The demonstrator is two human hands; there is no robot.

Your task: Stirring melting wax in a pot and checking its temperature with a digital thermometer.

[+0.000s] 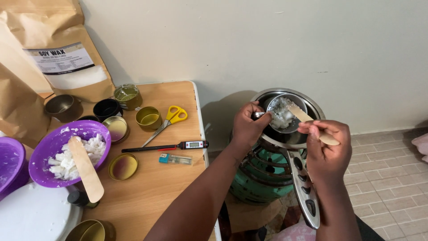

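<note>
I see my left hand (246,126) right of centre in the frame, its fingers (260,117) closed around the short handle of a small round metal cup (285,114) that sits inside a larger steel saucepan (312,105). White, lumpy wax (281,117) fills the small metal cup. My right hand (327,149) is just to the right, fingers (312,128) pinched on a flat pale wooden stirring stick (303,117), whose far end reaches into the wax. The saucepan rests on a green gas burner (263,172) standing on the tiled floor (392,178), and its long steel handle (305,187) points toward the lower edge of the frame. To the left stands a wooden table (156,187). On it, near the middle, lies a black digital probe thermometer (171,146), with yellow-handled scissors (168,119) just above it and a small blue lighter (175,159) just below. At the left edge of the frame a purple plastic bowl (49,145) holds white wax chunks and a second flat wooden stick (85,169) that leans out over its rim. Several round gold and black tins (148,118) stand around the bowl, one of them lying open near the lower edge. A brown paper bag (67,58) with a white label stands in the upper left against the wall.
</note>
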